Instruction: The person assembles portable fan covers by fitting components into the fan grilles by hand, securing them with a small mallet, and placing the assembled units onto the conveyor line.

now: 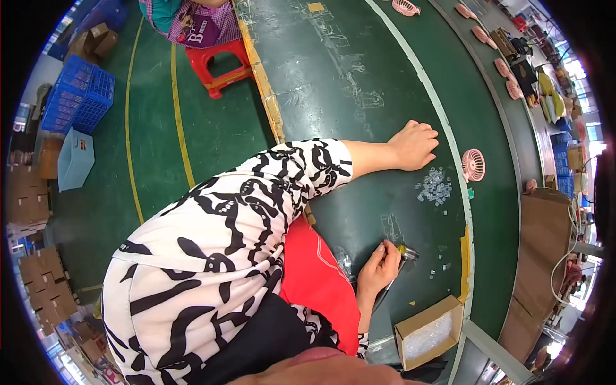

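Right grip is clamped on a small tool over the desk. Rightward, the left grip curls palm-down; I can't tell whether it's holding anything. Just beside lie scattered clear bits, then a pink fan. Looks like a reaching step; next probably calls for a light, careful pinch.

On the table, a pile of small pieces lies between the left hand and the right hand, somewhat to their right. A round fan part lies right of this pile. Nearer stands an open box. Left of the table, a stool stands on the floor.
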Demonstrator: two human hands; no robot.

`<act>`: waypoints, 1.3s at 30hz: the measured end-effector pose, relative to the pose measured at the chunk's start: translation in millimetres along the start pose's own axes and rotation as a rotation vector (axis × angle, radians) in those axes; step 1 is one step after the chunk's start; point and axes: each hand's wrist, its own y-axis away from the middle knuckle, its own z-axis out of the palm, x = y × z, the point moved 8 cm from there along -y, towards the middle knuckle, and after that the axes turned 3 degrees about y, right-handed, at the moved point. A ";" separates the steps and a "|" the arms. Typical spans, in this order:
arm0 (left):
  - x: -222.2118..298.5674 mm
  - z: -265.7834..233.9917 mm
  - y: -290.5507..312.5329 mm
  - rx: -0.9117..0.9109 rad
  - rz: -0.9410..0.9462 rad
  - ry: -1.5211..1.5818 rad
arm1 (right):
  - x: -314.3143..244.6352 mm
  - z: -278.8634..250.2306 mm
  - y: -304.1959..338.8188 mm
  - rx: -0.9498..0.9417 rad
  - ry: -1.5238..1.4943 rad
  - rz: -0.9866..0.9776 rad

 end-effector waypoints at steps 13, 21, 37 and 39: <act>0.2 -0.5 1.9 -0.026 -0.012 0.051 | -29.6 9.7 3.3 -0.025 0.334 -0.194; -0.6 -2.6 1.0 -0.038 -0.021 0.063 | -37.0 20.9 -1.2 -0.079 0.589 -0.296; -53.8 -24.1 -43.0 0.140 0.040 0.131 | -35.5 25.6 -3.7 -0.152 0.684 -0.245; -92.0 -29.1 -64.1 0.200 -0.005 0.075 | -36.0 25.5 -4.0 -0.148 0.680 -0.239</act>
